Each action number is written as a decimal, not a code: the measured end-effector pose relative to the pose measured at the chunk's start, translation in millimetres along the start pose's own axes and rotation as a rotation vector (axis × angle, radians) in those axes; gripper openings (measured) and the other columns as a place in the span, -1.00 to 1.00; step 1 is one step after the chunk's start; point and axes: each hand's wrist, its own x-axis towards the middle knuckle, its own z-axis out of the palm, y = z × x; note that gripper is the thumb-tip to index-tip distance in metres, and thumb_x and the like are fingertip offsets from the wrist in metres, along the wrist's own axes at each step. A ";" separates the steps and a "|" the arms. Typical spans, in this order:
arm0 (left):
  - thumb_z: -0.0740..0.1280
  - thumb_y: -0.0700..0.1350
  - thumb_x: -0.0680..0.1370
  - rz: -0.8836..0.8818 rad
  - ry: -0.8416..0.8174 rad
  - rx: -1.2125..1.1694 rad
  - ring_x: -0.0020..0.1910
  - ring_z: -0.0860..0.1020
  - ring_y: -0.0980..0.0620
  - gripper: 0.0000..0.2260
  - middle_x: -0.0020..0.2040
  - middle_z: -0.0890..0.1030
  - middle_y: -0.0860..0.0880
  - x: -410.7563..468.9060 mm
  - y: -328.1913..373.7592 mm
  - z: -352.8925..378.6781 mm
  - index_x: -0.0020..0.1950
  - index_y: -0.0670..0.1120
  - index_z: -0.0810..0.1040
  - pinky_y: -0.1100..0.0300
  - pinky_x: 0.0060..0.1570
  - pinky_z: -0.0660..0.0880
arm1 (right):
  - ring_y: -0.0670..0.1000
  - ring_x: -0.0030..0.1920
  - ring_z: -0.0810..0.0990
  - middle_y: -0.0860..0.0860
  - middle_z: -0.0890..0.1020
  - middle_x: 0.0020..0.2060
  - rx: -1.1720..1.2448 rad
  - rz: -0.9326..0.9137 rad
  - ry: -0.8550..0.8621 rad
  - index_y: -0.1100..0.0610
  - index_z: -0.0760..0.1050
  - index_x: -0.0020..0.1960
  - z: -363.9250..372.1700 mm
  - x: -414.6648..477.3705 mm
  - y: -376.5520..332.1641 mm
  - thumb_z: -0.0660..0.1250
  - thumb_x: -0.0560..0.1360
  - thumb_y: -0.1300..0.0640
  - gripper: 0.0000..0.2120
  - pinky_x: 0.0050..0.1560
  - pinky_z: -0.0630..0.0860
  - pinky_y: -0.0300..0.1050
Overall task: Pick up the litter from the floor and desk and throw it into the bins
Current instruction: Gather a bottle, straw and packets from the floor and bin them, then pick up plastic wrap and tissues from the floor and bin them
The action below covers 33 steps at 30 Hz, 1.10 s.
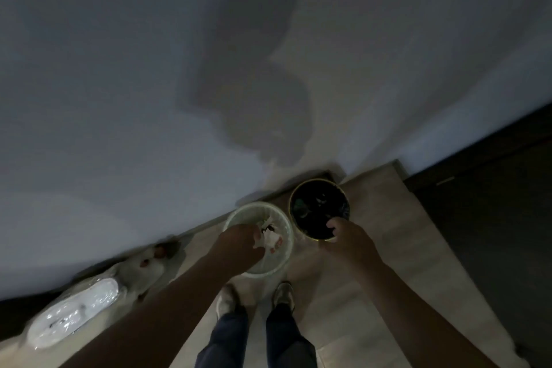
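As person stands over two bins, lower centre of frame:
left hand (239, 243) grips crumpled paper litter (270, 236) over white bin (257, 204); right hand (349, 236) curled at black bin (316, 180) near rim, grip unclear.

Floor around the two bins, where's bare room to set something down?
Bare floor lies right of the black bin, up to the dark furniture, and between the white bin and the wrapped bundle. Crowded: the left hand holds paper over the white bin, the right hand hovers over the black one, shoes just behind.
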 end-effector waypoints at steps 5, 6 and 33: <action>0.31 -0.02 0.53 0.035 0.117 0.027 0.18 0.53 -0.01 -0.66 0.21 0.56 -0.03 -59.4 14.8 -31.6 0.29 -0.06 0.47 0.16 0.16 0.45 | 0.05 0.22 0.51 0.05 0.51 0.24 -0.214 -0.231 -0.008 0.12 0.37 0.37 -24.6 -37.5 -44.5 0.34 0.51 -0.02 -0.51 0.08 0.45 -0.12; 0.32 -0.01 0.52 0.026 0.135 0.035 0.17 0.53 -0.02 -0.65 0.21 0.55 -0.04 -72.8 11.8 -36.2 0.29 -0.06 0.47 0.16 0.15 0.46 | 0.06 0.20 0.52 0.05 0.52 0.22 -0.264 -0.276 -0.010 0.12 0.40 0.34 -26.5 -46.4 -57.2 0.33 0.50 -0.02 -0.55 0.08 0.46 -0.12; 0.29 0.07 0.54 -0.903 0.748 -0.489 0.12 0.52 0.09 -0.63 0.19 0.54 0.08 -648.9 -311.7 107.6 0.32 0.03 0.42 0.28 0.04 0.39 | 0.00 0.14 0.52 -0.06 0.53 0.21 -0.844 -1.534 -0.393 -0.03 0.44 0.32 336.3 -470.4 -406.1 0.34 0.42 0.00 -0.53 0.08 0.45 -0.14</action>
